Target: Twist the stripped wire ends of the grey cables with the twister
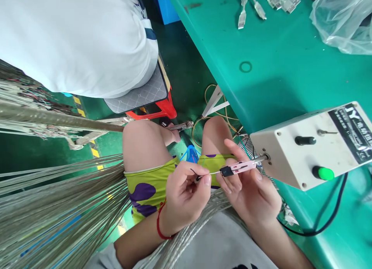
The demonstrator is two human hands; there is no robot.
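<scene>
While the green surface point(279, 64) carries the white box point(286, 153) close to its edge, the box's shaft face looks out toward your lap, probably so both your hands can get at that end. Left of the box, a thick cable bundle point(193, 230) lies across your lap and under your left forearm, perhaps to keep its ends within easy reach.

Your left hand point(188, 193) is farther left of the box than the other, pinched narrow on a thin strand point(215, 172), seemingly to hold it straight. Your right hand point(247, 184) is just beside the box's shaft face, curled loosely about the pink holder point(242, 166), perhaps to steady it; you touch it, but whether you truly grip it I cannot tell.

That holder is just left of the box, in front of the shaft point(260, 159). Its long axis nearly continues the shaft's line, the black tip point(226, 171) pointing away from the box and toward your pinching fingers. The strand runs on from that tip, roughly along the same line, away from the box.
</scene>
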